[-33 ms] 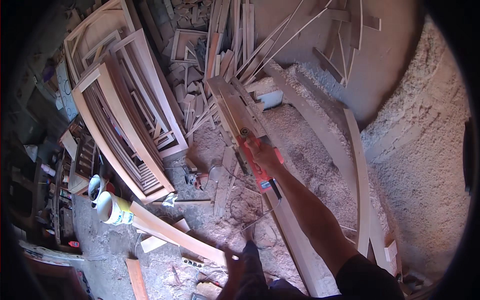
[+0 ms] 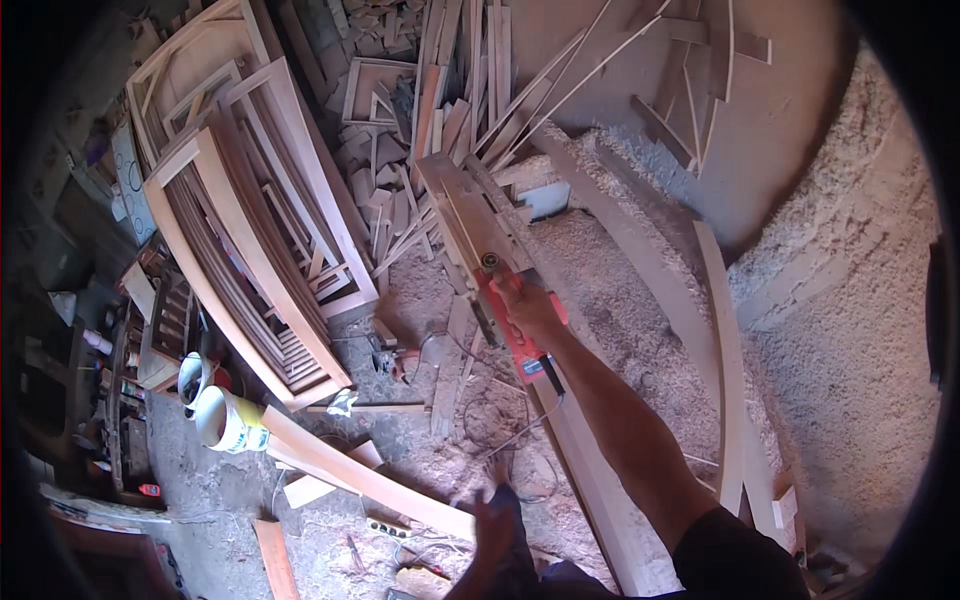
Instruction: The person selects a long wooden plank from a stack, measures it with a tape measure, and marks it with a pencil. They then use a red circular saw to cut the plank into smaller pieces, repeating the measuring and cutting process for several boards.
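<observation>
My right hand (image 2: 532, 308) is wrapped round the handle of a red electric planer (image 2: 527, 362). The planer rests on a long wooden plank (image 2: 590, 480) that runs from the lower middle up to the far end of the bench. A dark cord (image 2: 528, 428) trails from its rear. Low in the picture, beside my leg, my left hand (image 2: 490, 530) hangs at the near end of a pale curved board (image 2: 370, 482). Its fingers are dim and blurred, so whether they touch the board does not show.
Door frames (image 2: 250, 240) lean in a stack at the left. Two buckets (image 2: 225, 420) stand by the curved board. Wood shavings (image 2: 620, 290) are heaped right of the bench. Offcuts (image 2: 390, 190) pile up at the back, and cords and a power strip (image 2: 388, 527) lie on the floor.
My left hand has shifted slightly up and to the right. The planer and my right hand stay almost in place.
</observation>
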`<state>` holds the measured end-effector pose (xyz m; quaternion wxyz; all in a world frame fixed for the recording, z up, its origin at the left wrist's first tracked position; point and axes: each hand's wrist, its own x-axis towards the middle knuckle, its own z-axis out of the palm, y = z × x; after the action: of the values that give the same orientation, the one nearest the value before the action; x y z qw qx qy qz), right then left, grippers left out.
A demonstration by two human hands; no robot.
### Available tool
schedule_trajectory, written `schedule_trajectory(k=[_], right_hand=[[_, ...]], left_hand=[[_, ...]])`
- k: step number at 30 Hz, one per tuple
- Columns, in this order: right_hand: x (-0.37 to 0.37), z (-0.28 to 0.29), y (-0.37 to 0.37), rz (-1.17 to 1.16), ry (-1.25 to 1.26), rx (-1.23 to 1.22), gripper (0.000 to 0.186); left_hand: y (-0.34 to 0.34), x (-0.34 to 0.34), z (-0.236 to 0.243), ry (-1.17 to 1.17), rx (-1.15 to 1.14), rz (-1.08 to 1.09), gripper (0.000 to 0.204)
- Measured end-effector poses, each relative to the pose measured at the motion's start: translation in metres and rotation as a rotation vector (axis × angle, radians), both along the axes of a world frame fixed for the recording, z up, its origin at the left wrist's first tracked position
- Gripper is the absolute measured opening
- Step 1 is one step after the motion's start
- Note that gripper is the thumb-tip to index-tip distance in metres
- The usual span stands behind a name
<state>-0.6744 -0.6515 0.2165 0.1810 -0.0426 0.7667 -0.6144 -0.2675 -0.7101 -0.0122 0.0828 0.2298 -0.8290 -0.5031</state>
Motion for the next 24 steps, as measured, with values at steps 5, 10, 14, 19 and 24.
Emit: schedule_trajectory(k=[5, 10, 14, 19, 24], right_hand=[[-0.083, 0.000, -0.054, 0.011, -0.032, -0.059, 0.058], [-0.152, 0.005, -0.095, 0.080, -0.030, -0.046, 0.058], [-0.212, 0.003, -0.135, 0.055, -0.005, 0.001, 0.048], [-0.291, -0.001, -0.185, 0.031, -0.012, -0.061, 0.040], [-0.368, -0.010, -0.227, 0.058, -0.002, -0.125, 0.037]], left_hand=[[0.074, -0.165, 0.089, 0.079, 0.078, -0.262, 0.098], [0.070, -0.239, 0.098, -0.011, 0.445, -0.175, 0.097], [0.068, -0.235, 0.094, -0.168, 0.379, -0.206, 0.101], [0.066, -0.238, 0.087, -0.154, 0.469, -0.227, 0.108], [0.046, -0.261, 0.090, -0.127, 0.449, -0.245, 0.107]])
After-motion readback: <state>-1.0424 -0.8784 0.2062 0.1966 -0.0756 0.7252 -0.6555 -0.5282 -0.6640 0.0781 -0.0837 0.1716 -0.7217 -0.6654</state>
